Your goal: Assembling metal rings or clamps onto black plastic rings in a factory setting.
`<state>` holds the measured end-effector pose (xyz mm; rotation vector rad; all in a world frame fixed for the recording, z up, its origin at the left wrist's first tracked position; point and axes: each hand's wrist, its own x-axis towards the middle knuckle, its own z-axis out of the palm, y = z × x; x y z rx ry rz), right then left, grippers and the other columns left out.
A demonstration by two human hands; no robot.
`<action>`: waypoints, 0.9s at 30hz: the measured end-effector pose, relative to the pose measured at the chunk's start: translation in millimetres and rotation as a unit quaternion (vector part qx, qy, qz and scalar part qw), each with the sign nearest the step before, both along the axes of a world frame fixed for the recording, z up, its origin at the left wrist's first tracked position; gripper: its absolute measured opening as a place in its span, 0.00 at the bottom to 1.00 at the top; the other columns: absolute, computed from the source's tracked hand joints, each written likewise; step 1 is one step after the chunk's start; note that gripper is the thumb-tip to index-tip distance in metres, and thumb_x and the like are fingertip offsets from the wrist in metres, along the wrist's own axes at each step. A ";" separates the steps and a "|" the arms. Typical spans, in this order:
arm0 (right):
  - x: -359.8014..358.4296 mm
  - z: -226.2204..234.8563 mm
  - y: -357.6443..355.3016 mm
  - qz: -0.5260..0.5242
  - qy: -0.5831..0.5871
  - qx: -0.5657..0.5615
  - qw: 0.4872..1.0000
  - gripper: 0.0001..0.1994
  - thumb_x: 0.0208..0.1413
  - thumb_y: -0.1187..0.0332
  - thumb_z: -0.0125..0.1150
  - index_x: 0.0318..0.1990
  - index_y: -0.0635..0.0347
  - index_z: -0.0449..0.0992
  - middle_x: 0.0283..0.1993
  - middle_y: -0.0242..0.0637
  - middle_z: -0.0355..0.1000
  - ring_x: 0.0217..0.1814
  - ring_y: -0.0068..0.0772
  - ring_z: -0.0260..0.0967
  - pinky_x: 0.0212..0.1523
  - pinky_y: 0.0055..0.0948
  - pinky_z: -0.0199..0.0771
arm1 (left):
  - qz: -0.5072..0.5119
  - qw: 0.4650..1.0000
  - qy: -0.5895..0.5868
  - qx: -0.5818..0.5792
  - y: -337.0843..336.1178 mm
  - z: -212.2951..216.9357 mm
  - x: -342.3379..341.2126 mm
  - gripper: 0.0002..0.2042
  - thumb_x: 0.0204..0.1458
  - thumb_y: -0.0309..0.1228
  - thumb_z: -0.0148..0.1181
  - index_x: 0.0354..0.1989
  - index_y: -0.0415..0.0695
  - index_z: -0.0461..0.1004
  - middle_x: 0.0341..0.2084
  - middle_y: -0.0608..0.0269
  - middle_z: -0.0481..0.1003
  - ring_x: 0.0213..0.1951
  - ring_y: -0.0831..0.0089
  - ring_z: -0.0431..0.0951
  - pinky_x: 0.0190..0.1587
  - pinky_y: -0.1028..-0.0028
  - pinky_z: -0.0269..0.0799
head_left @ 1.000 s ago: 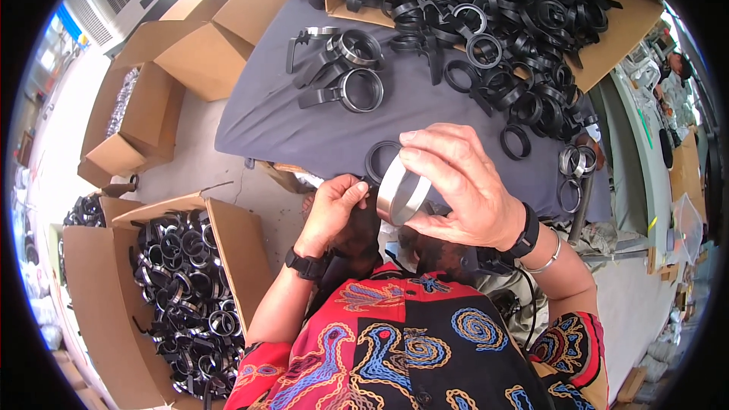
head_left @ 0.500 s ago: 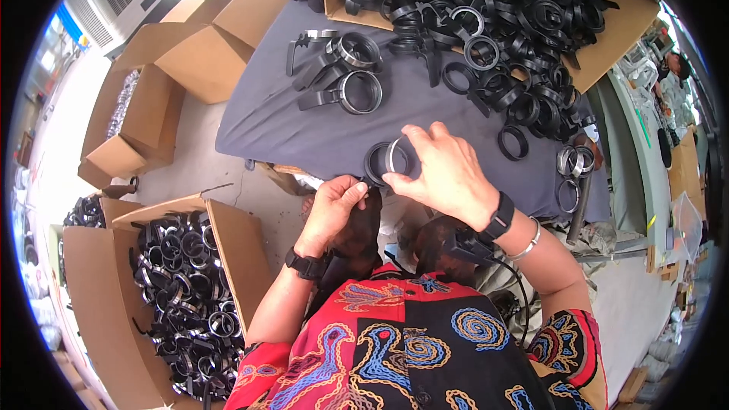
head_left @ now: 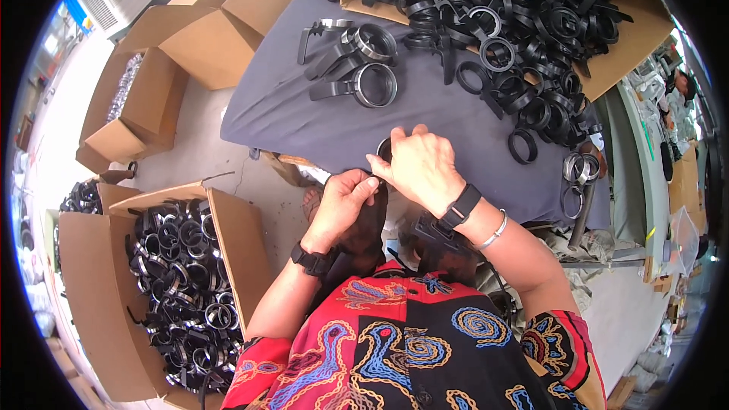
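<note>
Near the front edge of the grey cloth-covered table, a black ring with a handle is mostly covered by my hands. My left hand pinches its handle end between thumb and fingers. Over the ring part curls my right hand, its fingers bent around the rim and its thumb toward my left hand. The silver metal ring seen earlier is now hidden under the right hand. Farther back on the cloth lie several black handled rings with silver inner bands.
A tipped carton spills black handled rings onto the table's far right. Loose silver rings lie at the right edge beside a metal bar. On the floor at left, an open carton holds many silver-lined rings; another carton stands behind.
My right hand has moved left and down, closing over the black ring together with the silver ring it held. My left hand keeps its pinch. The view has shifted slightly.
</note>
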<state>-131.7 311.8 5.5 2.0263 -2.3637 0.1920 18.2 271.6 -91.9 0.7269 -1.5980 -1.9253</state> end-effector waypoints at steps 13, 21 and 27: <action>-11.6 -35.6 -12.4 0.173 -0.042 -0.060 0.982 0.24 0.57 0.54 0.50 0.52 0.67 0.69 0.59 0.51 0.64 0.64 0.49 0.57 0.62 0.45 0.57 | 0.036 0.999 0.028 0.002 1.0 -4.1 -3.6 0.10 0.56 0.30 0.54 0.26 0.37 0.71 0.18 0.70 0.70 0.24 0.84 0.66 0.28 0.80 0.62; -4.1 -42.7 -10.6 0.125 -0.027 -0.105 0.986 0.23 0.57 0.57 0.51 0.53 0.66 0.69 0.59 0.46 0.65 0.65 0.43 0.57 0.62 0.50 0.56 | 0.052 0.998 0.019 -0.006 5.3 -2.7 -3.3 0.10 0.57 0.30 0.53 0.25 0.38 0.71 0.18 0.70 0.70 0.23 0.84 0.65 0.27 0.81 0.61; -34.5 -34.0 -3.3 0.165 -0.223 -0.148 0.949 0.24 0.56 0.56 0.53 0.55 0.65 0.67 0.61 0.50 0.61 0.63 0.50 0.57 0.62 0.44 0.57 | 0.065 0.991 -0.094 -0.075 -4.9 37.5 5.2 0.11 0.56 0.32 0.55 0.25 0.38 0.72 0.17 0.71 0.69 0.23 0.83 0.66 0.27 0.80 0.62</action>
